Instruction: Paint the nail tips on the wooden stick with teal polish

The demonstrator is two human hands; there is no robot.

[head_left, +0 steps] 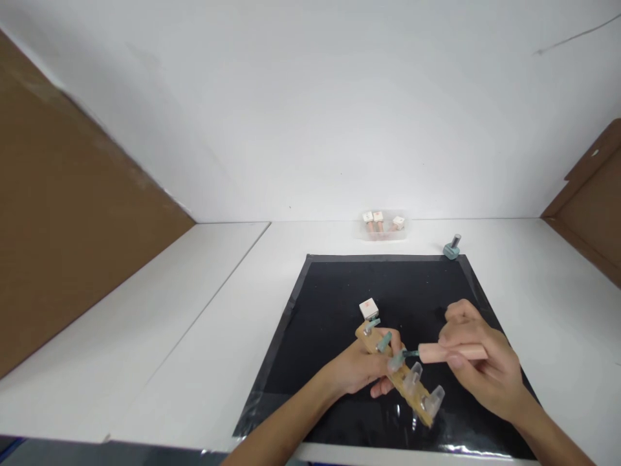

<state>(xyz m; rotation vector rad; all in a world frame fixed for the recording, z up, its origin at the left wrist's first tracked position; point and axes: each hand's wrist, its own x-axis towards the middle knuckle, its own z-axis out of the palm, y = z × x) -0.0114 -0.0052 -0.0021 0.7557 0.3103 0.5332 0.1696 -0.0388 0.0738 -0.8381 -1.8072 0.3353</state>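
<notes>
Left hand [366, 366] grips a wooden nail-display stick [395, 372] from below, fingers wrapped round it; stick tilted diag., held just above the black mat [315, 323]. Stick carries fake nail tips: teal-painted ones [385, 341] twd upper end, clear unpainted ones [427, 391] twd lower-right end. Right hand [478, 366] pinches a peach polish brush cap [451, 352] horiz., fingers closed on it; brush tip w/ teal polish [405, 354] touching a nail tip mid-stick. White square-topped polish bottle [369, 309] stands on mat just behind stick's upper end; small reddish mark on top, unreadable. Mat lies on white tabletop [194, 336]. At back nr wall: clear tray [383, 228] w/ 3 similar white-capped bottles [379, 220], marks too small to read. Teal bottle w/ grey cap [452, 248] just off mat's far right corner. Brown cardboard panels [72, 213] both sides. No legible brand/writing anywhere
</notes>
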